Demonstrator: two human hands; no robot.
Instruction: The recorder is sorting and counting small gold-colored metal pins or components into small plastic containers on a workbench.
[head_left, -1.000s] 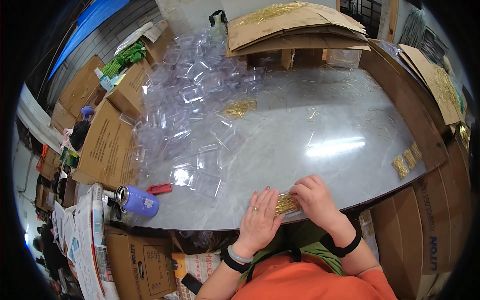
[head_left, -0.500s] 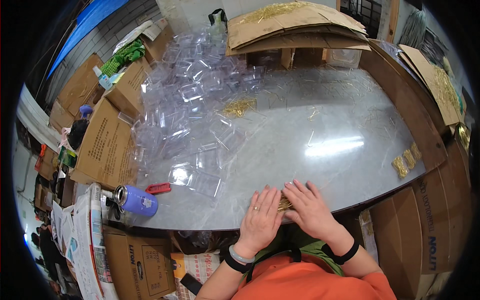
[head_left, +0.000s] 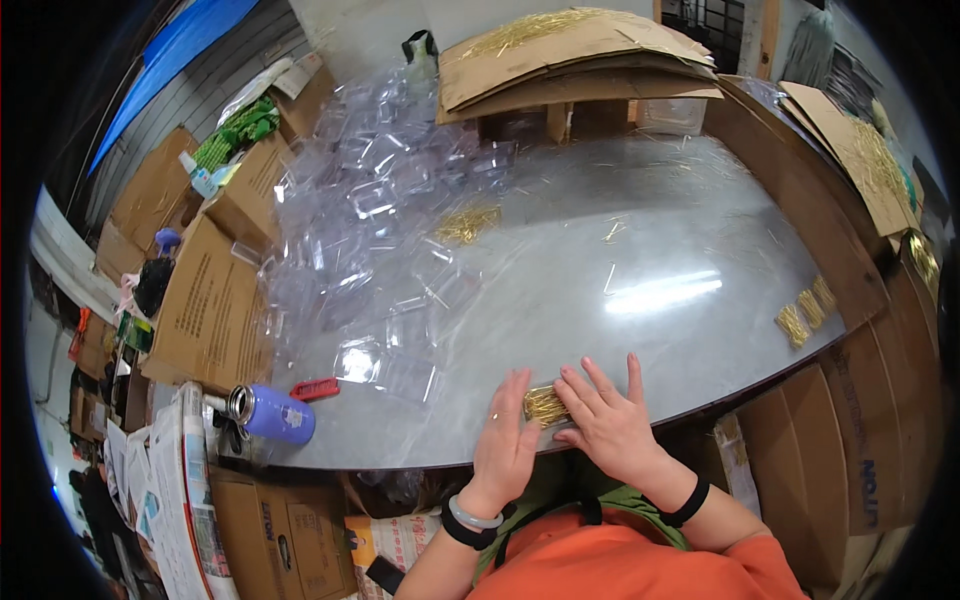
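Observation:
On the grey table near its front edge lies a compact bundle of thin gold wire pins (head_left: pixel 545 406), between my two hands. My left hand (head_left: pixel 507 432) stands on its side at the bundle's left, fingers stretched out and grasping nothing. From the right, my right hand (head_left: pixel 612 420) rests flat with fingers spread, its fingertips over the bundle's right end. Part of the bundle is hidden under that hand. Three similar gold bundles (head_left: pixel 806 308) lie in a row at the table's right edge. A loose heap of gold pins (head_left: pixel 468 223) sits farther back.
Clear plastic boxes (head_left: pixel 370 220) are piled over the table's left side. A purple bottle (head_left: pixel 280 415) and a red-handled tool (head_left: pixel 315 389) stand and lie at the front left. Cardboard sheets (head_left: pixel 580 65) form a shelf at the back; scattered pins lie before it.
My hands have moved apart, uncovering more of the gold bundle. The left hand has turned from lying over it to standing on its side, and the right hand's fingers have spread.

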